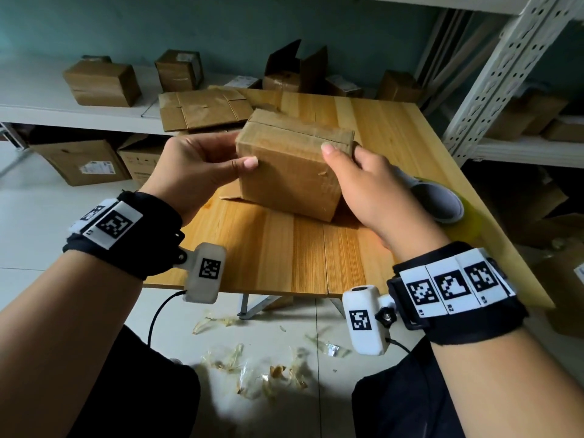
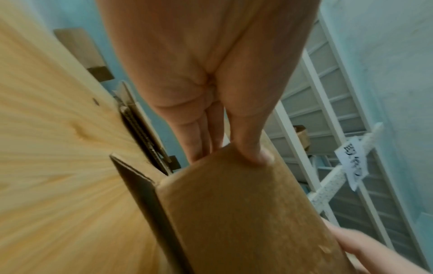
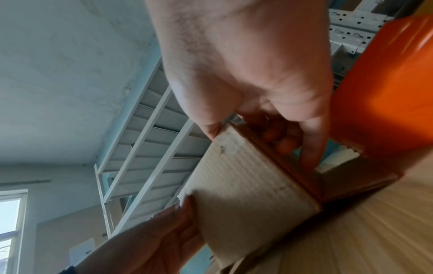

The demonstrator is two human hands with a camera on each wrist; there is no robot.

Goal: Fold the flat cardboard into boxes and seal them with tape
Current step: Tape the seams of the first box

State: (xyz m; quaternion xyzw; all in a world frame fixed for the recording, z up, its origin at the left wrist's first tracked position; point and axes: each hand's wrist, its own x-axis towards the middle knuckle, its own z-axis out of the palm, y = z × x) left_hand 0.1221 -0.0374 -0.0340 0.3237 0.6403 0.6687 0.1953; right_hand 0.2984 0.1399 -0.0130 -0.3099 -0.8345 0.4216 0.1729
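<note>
Head view first: the left hand [image 1: 196,167] has its thumb laid across the near face of the cardboard box [image 1: 289,178], close to the box's upper left corner, with the other fingers wrapped round the left side and out of sight. Left wrist view shows the same hold from below, thumb tip pressing the near face of the box [image 2: 246,213] and the straight fingers [image 2: 199,137] running behind its edge. The right hand [image 1: 376,188] clamps the upper right corner, thumb on the near face, the remaining fingers curled round the right side. Right wrist view shows those fingers [image 3: 311,144] hooked over the box's side wall while the thumb sits on the ribbed face.

Both hands hold the box tilted, its lower edge down at the wooden worktop [image 1: 284,260] and its top face turned away, where two flaps meet along a seam. One loose flap [image 1: 230,192] sticks out at the lower left, lying on the wood.

Just right of the right hand, a roll of tape [image 1: 448,203] lies on the worktop near its right edge. Flat cardboard [image 1: 202,110] is stacked at the far left corner. Beyond, more boxes sit on a white shelf [image 1: 38,102]. Crumpled tape scraps [image 1: 252,371] litter the floor under the worktop.
</note>
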